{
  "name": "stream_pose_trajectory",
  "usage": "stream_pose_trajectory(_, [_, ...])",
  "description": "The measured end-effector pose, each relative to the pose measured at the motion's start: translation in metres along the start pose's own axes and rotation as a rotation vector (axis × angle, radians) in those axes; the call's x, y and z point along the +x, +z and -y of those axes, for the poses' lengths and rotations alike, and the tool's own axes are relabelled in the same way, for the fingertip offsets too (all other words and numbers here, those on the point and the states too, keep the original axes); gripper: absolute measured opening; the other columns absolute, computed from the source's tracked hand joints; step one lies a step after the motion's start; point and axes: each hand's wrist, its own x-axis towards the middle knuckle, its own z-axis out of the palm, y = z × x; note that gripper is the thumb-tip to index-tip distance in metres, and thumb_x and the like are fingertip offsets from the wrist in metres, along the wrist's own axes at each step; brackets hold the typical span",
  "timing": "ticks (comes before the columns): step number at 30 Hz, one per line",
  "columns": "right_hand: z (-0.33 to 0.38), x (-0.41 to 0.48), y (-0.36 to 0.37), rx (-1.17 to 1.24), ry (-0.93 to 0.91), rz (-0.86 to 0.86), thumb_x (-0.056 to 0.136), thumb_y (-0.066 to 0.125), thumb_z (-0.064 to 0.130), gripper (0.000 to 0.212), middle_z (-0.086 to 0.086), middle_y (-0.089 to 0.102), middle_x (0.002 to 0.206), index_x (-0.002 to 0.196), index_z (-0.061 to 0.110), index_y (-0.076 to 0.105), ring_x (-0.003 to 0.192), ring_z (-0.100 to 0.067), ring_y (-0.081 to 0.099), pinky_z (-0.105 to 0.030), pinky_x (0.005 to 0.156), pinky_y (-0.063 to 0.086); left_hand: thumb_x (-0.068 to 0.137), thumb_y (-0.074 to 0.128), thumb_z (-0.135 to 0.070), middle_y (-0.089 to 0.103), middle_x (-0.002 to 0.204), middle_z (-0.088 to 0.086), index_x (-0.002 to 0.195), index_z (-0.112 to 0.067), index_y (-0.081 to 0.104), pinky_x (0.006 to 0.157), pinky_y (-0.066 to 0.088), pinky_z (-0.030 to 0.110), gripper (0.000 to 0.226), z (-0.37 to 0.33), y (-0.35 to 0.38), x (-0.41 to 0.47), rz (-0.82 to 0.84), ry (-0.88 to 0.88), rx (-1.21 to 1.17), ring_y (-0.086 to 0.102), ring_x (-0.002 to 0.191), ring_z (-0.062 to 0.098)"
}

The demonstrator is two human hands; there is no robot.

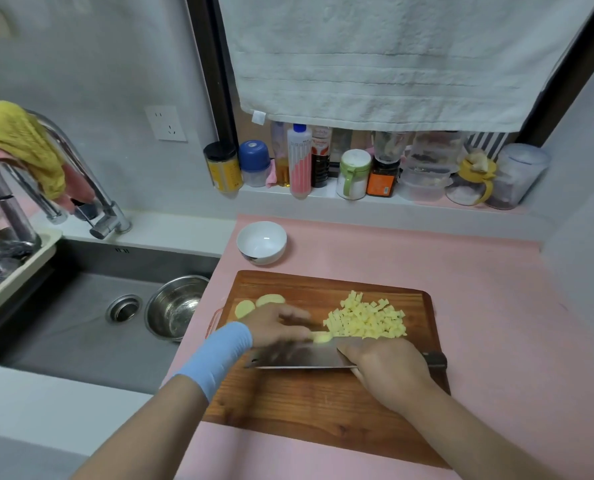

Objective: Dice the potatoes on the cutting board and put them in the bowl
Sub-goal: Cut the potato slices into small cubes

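Gripping the cleaver [299,356] by its handle, your right hand [389,370] holds the blade across the wooden cutting board [306,403]. Your left hand [274,323] is blurred beside a pale potato piece [322,337] at the blade; I cannot tell whether its fingers pinch it. Diced potato [368,320] lies heaped just beyond, two potato slices [245,308] at the board's left, and the white bowl [261,254] stands behind the board.

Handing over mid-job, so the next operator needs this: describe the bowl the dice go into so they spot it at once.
Find the pink counter right of the sink. Just past the cutting board's far left corner stands the bowl. It is white and empty, unlike the steel bowl in the sink.
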Motion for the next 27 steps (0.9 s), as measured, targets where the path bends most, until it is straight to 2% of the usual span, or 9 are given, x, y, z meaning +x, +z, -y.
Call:
stream_pose_trajectory(3, [0.004, 0.002, -0.001, -0.107, -0.077, 0.026, 0.072, 0.084, 0.026, 0.045, 0.003, 0.059, 0.063, 0.112, 0.031, 0.063, 0.048, -0.02, 0.056, -0.032, 0.039, 0.047, 0.083, 0.077, -0.043, 0.07, 0.107, -0.021, 0.114, -0.04, 0.071, 0.101, 0.045, 0.021, 0.032, 0.0, 0.016, 0.014, 0.071, 0.013, 0.064, 0.062, 0.104, 0.001])
stream_pose_trajectory(6, [0.009, 0.001, -0.006, -0.076, -0.128, -0.006, 0.091, 0.068, 0.024, 0.039, -0.003, 0.067, 0.083, 0.128, 0.028, 0.058, 0.068, -0.025, 0.065, -0.035, 0.057, 0.054, 0.083, 0.077, -0.04, 0.073, 0.091, -0.019, 0.092, -0.041, 0.076, 0.092, 0.051, 0.021, 0.009, 0.009, 0.018, 0.02, 0.048, -0.012, 0.103, 0.066, 0.093, 0.003])
stream_pose_trajectory(9, [0.005, -0.004, -0.006, -0.038, -0.085, -0.025, 0.101, 0.053, 0.022, 0.039, -0.004, 0.068, 0.102, 0.139, 0.03, 0.046, 0.087, -0.027, 0.066, -0.035, 0.073, 0.056, 0.084, 0.078, -0.037, 0.074, 0.091, -0.016, 0.089, -0.034, 0.078, 0.085, 0.048, 0.015, 0.007, 0.026, 0.012, 0.018, -0.054, -0.049, 0.032, 0.066, 0.09, 0.004])
stream_pose_trajectory(14, [-0.01, -0.015, 0.003, 0.112, 0.096, -0.023, 0.104, 0.047, 0.041, 0.038, 0.01, 0.07, 0.099, 0.141, 0.043, 0.052, 0.086, -0.014, 0.066, -0.027, 0.07, 0.05, 0.084, 0.079, -0.03, 0.074, 0.084, -0.016, 0.083, -0.02, 0.077, 0.091, 0.051, 0.025, 0.01, 0.069, 0.003, 0.006, -0.258, -0.137, -0.076, 0.065, 0.082, 0.001])
stream_pose_trajectory(17, [-0.019, -0.019, 0.01, 0.275, 0.244, -0.024, 0.104, 0.042, 0.052, 0.036, 0.015, 0.072, 0.092, 0.135, 0.05, 0.059, 0.08, -0.007, 0.064, -0.019, 0.062, 0.042, 0.087, 0.076, -0.03, 0.071, 0.077, -0.021, 0.078, -0.024, 0.075, 0.073, 0.044, 0.005, 0.011, 0.078, 0.014, 0.0, -0.228, -0.144, 0.003, 0.06, 0.071, -0.011])
stream_pose_trajectory(21, [-0.016, -0.013, 0.011, 0.547, 0.433, 0.032, 0.104, 0.046, 0.048, 0.029, 0.014, 0.071, 0.079, 0.114, 0.042, 0.073, 0.072, -0.007, 0.064, -0.022, 0.059, 0.049, 0.089, 0.073, -0.03, 0.074, 0.087, -0.013, 0.082, -0.028, 0.075, 0.069, 0.039, 0.001, 0.007, 0.071, 0.038, 0.006, -0.163, -0.088, 0.069, 0.063, 0.079, -0.005])
stream_pose_trajectory(24, [-0.01, -0.007, 0.011, 0.65, 0.513, 0.053, 0.104, 0.048, 0.046, 0.03, 0.009, 0.068, 0.072, 0.1, 0.034, 0.074, 0.067, -0.01, 0.064, -0.025, 0.056, 0.047, 0.087, 0.075, -0.026, 0.072, 0.093, -0.013, 0.091, -0.026, 0.078, 0.08, 0.047, 0.012, 0.006, 0.064, 0.049, 0.012, -0.151, -0.033, 0.148, 0.065, 0.087, 0.003])
stream_pose_trajectory(25, [-0.008, -0.006, 0.012, 0.676, 0.527, 0.055, 0.104, 0.049, 0.045, 0.029, 0.009, 0.068, 0.071, 0.096, 0.034, 0.074, 0.067, -0.01, 0.064, -0.026, 0.056, 0.046, 0.085, 0.076, -0.027, 0.07, 0.098, -0.012, 0.096, -0.024, 0.077, 0.084, 0.047, 0.016, 0.011, 0.064, 0.05, 0.013, -0.175, -0.015, 0.182, 0.064, 0.091, 0.006])
stream_pose_trajectory(27, [-0.005, -0.003, 0.013, 0.718, 0.539, 0.055, 0.104, 0.049, 0.045, 0.029, 0.009, 0.068, 0.071, 0.094, 0.034, 0.073, 0.067, -0.011, 0.064, -0.028, 0.058, 0.048, 0.083, 0.079, -0.027, 0.059, 0.107, -0.011, 0.109, -0.025, 0.073, 0.085, 0.041, 0.009, 0.028, 0.067, 0.047, 0.011, -0.212, 0.006, 0.228, 0.057, 0.097, 0.006])
